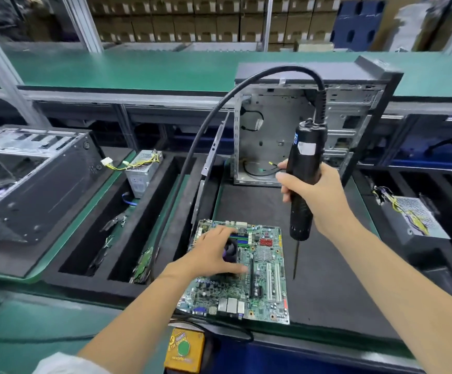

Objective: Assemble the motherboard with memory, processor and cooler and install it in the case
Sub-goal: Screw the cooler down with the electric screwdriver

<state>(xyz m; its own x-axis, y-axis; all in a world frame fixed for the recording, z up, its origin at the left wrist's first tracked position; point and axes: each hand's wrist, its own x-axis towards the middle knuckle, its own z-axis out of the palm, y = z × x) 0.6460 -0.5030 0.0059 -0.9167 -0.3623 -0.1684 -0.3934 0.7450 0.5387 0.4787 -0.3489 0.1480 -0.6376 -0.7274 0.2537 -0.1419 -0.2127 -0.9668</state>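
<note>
The board (249, 276) lies flat on the black mat (327, 265), at 6 o'clock from the open case (300, 136), which stands upright at the mat's far edge. The left hand (214, 255) rests on the cooler (231, 248) near the board's 11 o'clock corner, fingers spread apart over the fan and thumb touching the board just below it. The right hand (316, 195) is wrapped tight around a black driver (304, 182), held upright at 3 o'clock from the cooler; its bit (296, 261) points down and hangs above the mat just beside the board's right edge. A thick cable (219, 109) arcs from the driver's top toward 9 o'clock and down. A second case (30, 182) lies at 9 o'clock, a yellow button box (184, 349) at 6 o'clock of the board.
</note>
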